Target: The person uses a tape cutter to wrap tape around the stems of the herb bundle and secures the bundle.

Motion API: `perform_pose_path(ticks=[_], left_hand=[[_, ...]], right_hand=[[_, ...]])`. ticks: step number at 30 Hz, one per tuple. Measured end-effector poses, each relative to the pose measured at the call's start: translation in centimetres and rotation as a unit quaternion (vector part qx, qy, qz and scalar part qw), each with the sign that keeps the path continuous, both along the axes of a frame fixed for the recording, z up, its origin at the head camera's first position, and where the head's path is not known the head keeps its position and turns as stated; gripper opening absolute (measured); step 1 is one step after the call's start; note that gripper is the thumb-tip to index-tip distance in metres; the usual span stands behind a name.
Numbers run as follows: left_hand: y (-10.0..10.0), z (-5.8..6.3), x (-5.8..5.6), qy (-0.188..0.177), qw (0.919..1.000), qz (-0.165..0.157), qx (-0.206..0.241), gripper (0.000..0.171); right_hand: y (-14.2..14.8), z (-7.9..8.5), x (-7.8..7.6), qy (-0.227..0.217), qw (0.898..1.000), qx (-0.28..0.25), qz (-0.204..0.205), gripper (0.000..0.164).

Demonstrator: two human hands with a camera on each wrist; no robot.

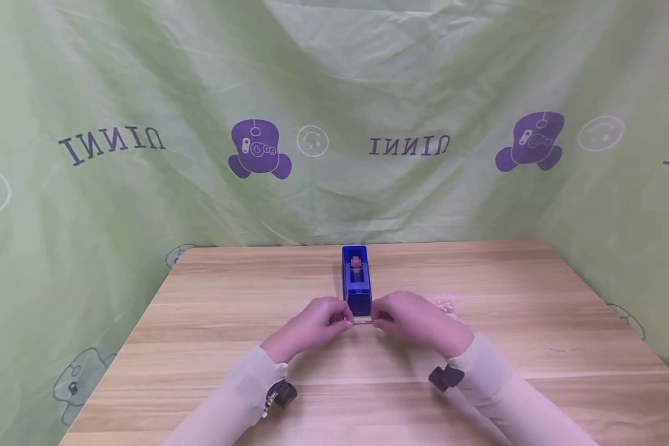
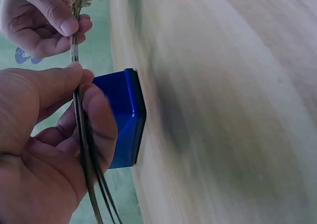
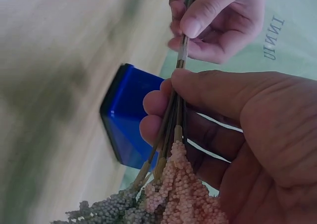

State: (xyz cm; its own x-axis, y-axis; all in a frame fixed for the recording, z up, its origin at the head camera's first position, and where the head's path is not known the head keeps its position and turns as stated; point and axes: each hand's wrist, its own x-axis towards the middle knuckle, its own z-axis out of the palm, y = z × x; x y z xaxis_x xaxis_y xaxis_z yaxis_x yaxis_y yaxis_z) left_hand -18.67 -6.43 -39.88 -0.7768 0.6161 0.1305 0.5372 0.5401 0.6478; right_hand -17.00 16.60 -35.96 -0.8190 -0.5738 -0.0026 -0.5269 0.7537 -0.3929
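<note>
Both hands hold one small bunch of flowers by its thin brown stems, level in front of a blue tape dispenser (image 1: pixel 359 303). My left hand (image 1: pixel 319 323) pinches the stems (image 2: pixel 87 159) between thumb and fingers, their lower ends trailing past the palm. Close beside the flower heads, my right hand (image 1: pixel 415 317) grips the same stems. Between the two hands a short pale band, like clear tape (image 3: pixel 183 51), lies around the stems. The pink flower head (image 3: pixel 181 184) and grey-green flower heads (image 3: pixel 106 211) hang beyond the right hand; in the head view the right hand partly covers them.
The dispenser, with a tape roll (image 1: pixel 356 263) in its top, stands just beyond the fingertips on a wooden table (image 1: pixel 228 291). A green printed curtain (image 1: pixel 334 204) surrounds the table's back and sides. Each wrist wears a small black camera (image 1: pixel 281 393).
</note>
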Motion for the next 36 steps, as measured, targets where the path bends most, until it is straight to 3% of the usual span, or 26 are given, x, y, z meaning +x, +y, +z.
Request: perform_pose_path(ticks=[6,18,36], left_hand=[[-0.2,-0.8,0.4,-0.027,0.9996,-0.003,-0.01,0.004],[0.0,-2.1,0.8,-0.014,0.9991,-0.01,-0.037,0.009],[-0.3,-2.1,1.4,-0.012,0.9982,-0.017,-0.056,0.011]], right_hand=[[-0.1,-0.9,0.5,-0.007,1.0,0.011,0.005,0.014],[-0.5,-2.4,0.8,0.009,0.999,0.034,0.005,0.021],[-0.9,-2.7,1.5,0.012,0.998,0.057,0.009,0.022]])
